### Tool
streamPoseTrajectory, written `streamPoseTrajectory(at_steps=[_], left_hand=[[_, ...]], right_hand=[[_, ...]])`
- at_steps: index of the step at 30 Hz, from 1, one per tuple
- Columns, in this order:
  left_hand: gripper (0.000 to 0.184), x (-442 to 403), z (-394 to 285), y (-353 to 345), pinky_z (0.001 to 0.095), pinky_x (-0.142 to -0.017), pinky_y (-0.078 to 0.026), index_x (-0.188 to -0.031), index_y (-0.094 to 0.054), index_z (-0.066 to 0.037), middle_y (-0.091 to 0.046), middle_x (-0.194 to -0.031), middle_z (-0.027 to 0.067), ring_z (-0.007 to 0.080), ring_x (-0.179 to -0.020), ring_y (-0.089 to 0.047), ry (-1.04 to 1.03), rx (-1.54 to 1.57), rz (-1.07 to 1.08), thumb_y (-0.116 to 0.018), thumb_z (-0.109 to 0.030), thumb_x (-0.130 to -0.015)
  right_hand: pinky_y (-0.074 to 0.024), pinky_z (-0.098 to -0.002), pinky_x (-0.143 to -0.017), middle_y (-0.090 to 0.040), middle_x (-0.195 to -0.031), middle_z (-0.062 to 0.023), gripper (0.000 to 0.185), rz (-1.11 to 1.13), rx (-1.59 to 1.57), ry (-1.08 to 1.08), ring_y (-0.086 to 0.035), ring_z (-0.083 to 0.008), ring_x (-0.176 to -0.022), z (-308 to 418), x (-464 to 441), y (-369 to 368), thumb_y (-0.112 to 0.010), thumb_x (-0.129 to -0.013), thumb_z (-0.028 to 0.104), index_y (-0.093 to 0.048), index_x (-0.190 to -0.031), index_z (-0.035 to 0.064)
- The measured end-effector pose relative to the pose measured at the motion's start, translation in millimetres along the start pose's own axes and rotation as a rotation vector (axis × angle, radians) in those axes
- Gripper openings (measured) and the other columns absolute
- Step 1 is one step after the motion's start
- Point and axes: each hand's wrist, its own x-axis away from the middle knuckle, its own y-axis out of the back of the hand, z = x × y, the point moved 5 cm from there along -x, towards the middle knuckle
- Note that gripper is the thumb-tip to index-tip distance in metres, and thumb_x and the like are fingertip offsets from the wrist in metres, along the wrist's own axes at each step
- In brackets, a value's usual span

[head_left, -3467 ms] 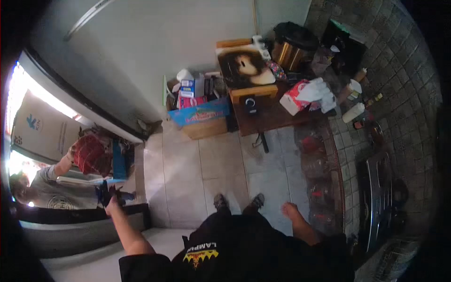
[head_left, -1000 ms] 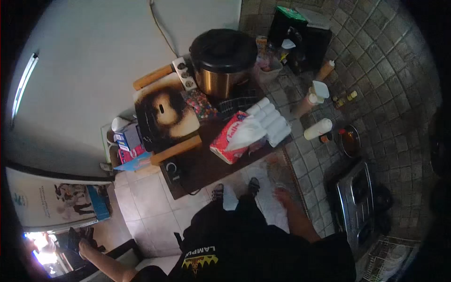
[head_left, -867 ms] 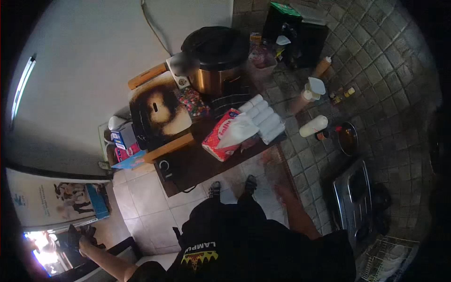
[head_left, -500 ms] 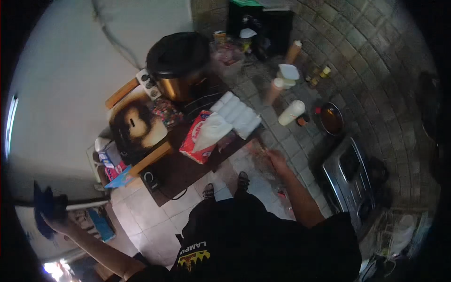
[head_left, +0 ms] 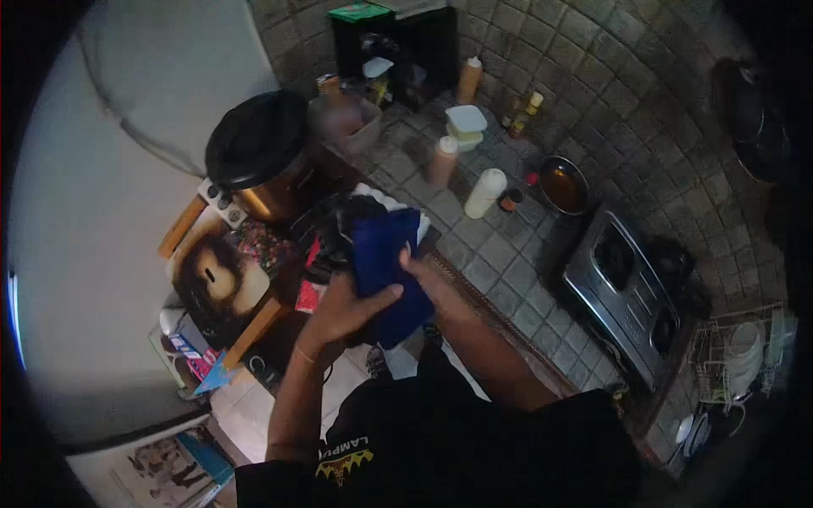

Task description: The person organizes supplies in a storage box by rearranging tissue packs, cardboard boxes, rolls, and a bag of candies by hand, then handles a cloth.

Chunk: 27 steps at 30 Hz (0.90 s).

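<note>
Left hand and right hand grip blue cloth, brown liquid sits in the pan, dishes in the rack.

A kitchen, shown by the two-burner stove, dish rack and squeeze bottles.

The wearer has on a loose black short-sleeved shirt with a yellow crown-like emblem. Just above the emblem run pale capitals that seem to read "LAMPU". To either side of it lie the plain black left sleeve and right sleeve. Beyond it shows dark, strappy-looking footwear. A thin band seems to circle the left wrist.
</note>
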Motion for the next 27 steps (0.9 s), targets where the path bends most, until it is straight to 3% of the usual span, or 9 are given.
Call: streamPoseTrajectory(at_steps=[5, 9, 12, 15, 19, 21, 24, 25, 27], left_hand=[[0.057, -19, 62, -44, 0.033, -0.085, -0.042, -0.119, -0.042, 0.0, -0.052, -0.112, 0.0156, 0.0227, -0.101, -0.052, -0.11, -0.076, 0.105, -0.066, -0.026, -0.075], [0.058, -35, 103, -63, 0.0329, -0.08, -0.046, -0.119, -0.041, 0.001, -0.05, -0.113, 0.0208, 0.0247, -0.101, -0.052, -0.068, -0.301, -0.034, -0.066, -0.027, -0.075], [0.054, -45, 121, -79, 0.0341, -0.081, -0.046, -0.118, -0.042, 0.0, -0.048, -0.115, 0.0206, 0.0276, -0.1, -0.053, -0.126, -0.402, 0.073, -0.064, -0.026, -0.076], [0.049, -54, 110, -89, 0.0348, -0.082, -0.045, -0.117, -0.044, -0.002, -0.049, -0.114, 0.0189, 0.0297, -0.098, -0.053, -0.168, -0.474, 0.11, -0.061, -0.027, -0.078], [0.044, -68, 87, -101, 0.0366, -0.083, -0.044, -0.115, -0.045, -0.004, -0.05, -0.112, 0.0172, 0.0317, -0.098, -0.052, -0.133, -0.688, 0.167, -0.057, -0.029, -0.081], [0.043, -67, 83, -100, 0.0373, -0.083, -0.044, -0.115, -0.046, -0.005, -0.05, -0.112, 0.0167, 0.0321, -0.098, -0.052, -0.087, -0.77, 0.154, -0.055, -0.03, -0.081], [0.041, -55, 89, -92, 0.0391, -0.085, -0.042, -0.114, -0.046, -0.007, -0.05, -0.11, 0.0177, 0.0318, -0.1, -0.051, 0.064, -0.816, 0.143, -0.052, -0.032, -0.082], [0.041, -50, 99, -89, 0.0391, -0.085, -0.042, -0.114, -0.046, -0.007, -0.05, -0.11, 0.0177, 0.0318, -0.1, -0.051, 0.084, -0.805, 0.102, -0.052, -0.032, -0.082], [0.043, -33, 138, -81, 0.0415, -0.082, -0.043, -0.113, -0.048, -0.008, -0.052, -0.106, 0.0173, 0.0327, -0.098, -0.052, 0.101, -0.833, -0.027, -0.053, -0.034, -0.079]], right_hand=[[-0.0397, -0.0397, -0.09, -0.044, -0.122, -0.0152, 0.084, -0.034, -0.125, -0.163, -0.046, -0.0267, -0.109, -56, 11, 79, -0.06, -0.07, 0.056, -0.032, -0.129, 0.0033], [-0.0398, -0.0415, -0.09, -0.045, -0.12, -0.0142, 0.078, -0.26, -0.452, -0.148, -0.046, -0.0278, -0.108, -102, 12, 145, -0.057, -0.073, 0.056, -0.034, -0.128, 0.0066], [-0.0379, -0.0448, -0.091, -0.046, -0.12, -0.0132, 0.072, -0.216, -0.454, 0.178, -0.047, -0.0293, -0.107, -96, 9, 182, -0.056, -0.073, 0.056, -0.039, -0.125, 0.0099], [-0.0351, -0.0474, -0.093, -0.045, -0.121, -0.0138, 0.07, -0.198, -0.712, 0.122, -0.045, -0.0313, -0.108, -67, 10, 203, -0.053, -0.074, 0.057, -0.039, -0.124, 0.011], [-0.0326, -0.0486, -0.096, -0.045, -0.121, -0.0135, 0.067, -0.203, -0.734, 0.162, -0.042, -0.0317, -0.112, -40, -10, 252, -0.05, -0.077, 0.057, -0.04, -0.123, 0.0105], [-0.0309, -0.0453, -0.099, -0.043, -0.123, -0.0135, 0.071, -0.325, -0.481, 0.282, -0.041, -0.031, -0.115, -11, -13, 262, -0.031, -0.081, 0.063, -0.036, -0.126, 0.0075], [-0.0407, -0.0437, -0.088, -0.047, -0.121, -0.0097, 0.066, -0.556, -0.569, 0.155, -0.046, -0.0294, -0.107, -36, -48, 344, -0.03, -0.083, 0.062, -0.04, -0.124, 0.0112], [-0.0407, -0.0437, -0.088, -0.047, -0.121, -0.0097, 0.066, -0.527, -0.549, 0.125, -0.046, -0.0294, -0.107, -49, -59, 371, -0.03, -0.083, 0.062, -0.04, -0.124, 0.0112], [-0.0434, -0.0411, -0.075, -0.05, -0.118, -0.005, 0.058, -0.727, -0.402, -0.17, -0.05, -0.0265, -0.096, -99, -69, 447, -0.029, -0.085, 0.058, -0.044, -0.122, 0.016]])
